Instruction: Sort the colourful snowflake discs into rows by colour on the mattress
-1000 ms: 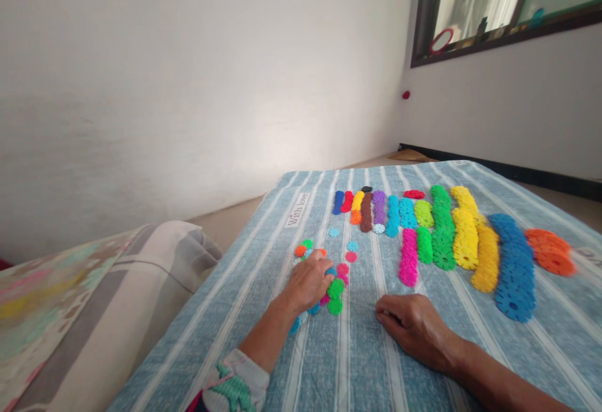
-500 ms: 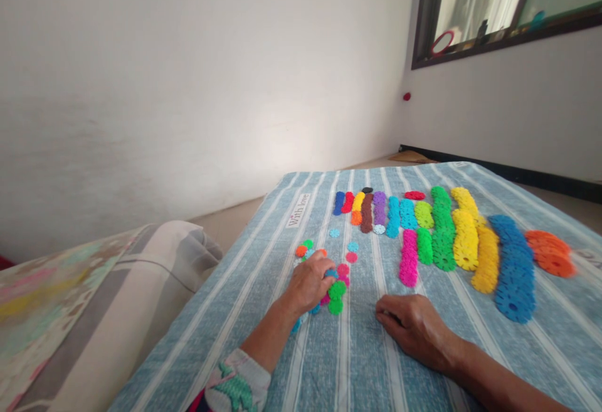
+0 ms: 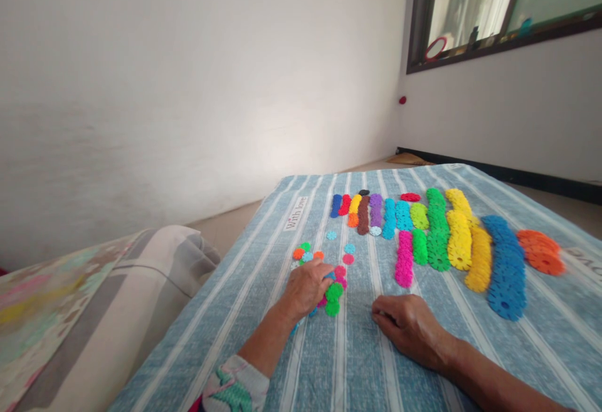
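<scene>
My left hand [image 3: 305, 288] lies over a loose pile of small notched plastic discs, its fingers reaching over the right side of the pile. A blue disc [image 3: 332, 275] shows in the gap between thumb and forefinger, and green discs [image 3: 333, 299] lie just beside the thumb. Orange [image 3: 298, 253], light blue and pink discs surround the hand; some are hidden under it. My right hand [image 3: 411, 325] rests on the striped cloth, fingers curled together. What it holds, if anything, is hidden.
Overlapping rows of discs sorted by colour lie beyond and right of my hands, among them a pink row [image 3: 404, 259], a green row [image 3: 438, 230] and a large blue row [image 3: 505, 268]. Striped cloth [image 3: 263, 261] covers the surface. Grey-and-white bedding [image 3: 155, 274] lies left; a wall rises behind.
The forefinger of my left hand has stretched a little farther right over the pile. My right hand stays in place. The view has shifted slightly.
</scene>
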Tool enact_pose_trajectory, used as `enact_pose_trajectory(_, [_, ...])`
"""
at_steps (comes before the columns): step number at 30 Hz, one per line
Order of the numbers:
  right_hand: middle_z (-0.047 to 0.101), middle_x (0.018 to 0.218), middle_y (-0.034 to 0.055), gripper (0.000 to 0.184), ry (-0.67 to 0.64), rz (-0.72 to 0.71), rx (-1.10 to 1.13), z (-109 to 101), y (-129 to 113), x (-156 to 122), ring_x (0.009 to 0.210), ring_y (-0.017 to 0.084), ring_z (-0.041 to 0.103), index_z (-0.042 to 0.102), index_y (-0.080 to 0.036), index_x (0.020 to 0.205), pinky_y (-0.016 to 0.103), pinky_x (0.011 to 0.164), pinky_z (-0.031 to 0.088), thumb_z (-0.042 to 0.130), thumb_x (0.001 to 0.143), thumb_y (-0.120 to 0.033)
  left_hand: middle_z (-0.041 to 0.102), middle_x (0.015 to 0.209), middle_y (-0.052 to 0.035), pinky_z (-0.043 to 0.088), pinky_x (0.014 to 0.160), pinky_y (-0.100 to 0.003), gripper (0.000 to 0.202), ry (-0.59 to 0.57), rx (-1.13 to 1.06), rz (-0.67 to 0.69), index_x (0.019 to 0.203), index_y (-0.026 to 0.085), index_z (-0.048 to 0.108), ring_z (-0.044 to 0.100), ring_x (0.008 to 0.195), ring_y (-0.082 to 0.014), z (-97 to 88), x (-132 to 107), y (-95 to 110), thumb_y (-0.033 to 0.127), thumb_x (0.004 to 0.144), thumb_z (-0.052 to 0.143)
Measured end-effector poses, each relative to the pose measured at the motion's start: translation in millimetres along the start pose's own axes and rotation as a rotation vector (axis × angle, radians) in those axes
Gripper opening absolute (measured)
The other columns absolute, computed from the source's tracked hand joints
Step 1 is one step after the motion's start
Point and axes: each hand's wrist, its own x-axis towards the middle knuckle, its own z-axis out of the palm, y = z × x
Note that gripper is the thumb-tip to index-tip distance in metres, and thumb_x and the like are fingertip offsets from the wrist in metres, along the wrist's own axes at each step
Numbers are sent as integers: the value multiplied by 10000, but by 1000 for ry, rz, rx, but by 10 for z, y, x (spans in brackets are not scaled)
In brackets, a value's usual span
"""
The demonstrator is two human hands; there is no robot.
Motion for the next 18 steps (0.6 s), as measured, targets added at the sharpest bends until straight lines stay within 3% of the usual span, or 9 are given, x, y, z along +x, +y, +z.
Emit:
enact_pose_trajectory(6, [581,632,-8,246,-6,-2,1,-4,3,9,598,114,550,544,-194,676,226,570,305,395,867,-230,610,862,-16,390,754,-238,98,41,-126,7,843,214,585,555,852,-164,12,-3,-10,177,781,519])
enact_pose_trajectory(12, [583,638,-10,240,-10,-3,8,-2,13,-1,599,113,551,547,-194,686,223,568,307,397,870,-230,557,677,19,370,632,-232,37,107,-286,-41,745,187,550,522,671,-134,47,-4,-58,185,743,513])
enact_pose_trajectory(18, [590,638,-9,228,-10,5,10,-10,5,0,611,115,565,553,-192,690,222,572,311,404,861,-216,474,553,53,358,527,-203,108,85,-419,-85,614,168,487,466,544,-94,-195,-57,-234,234,694,516])
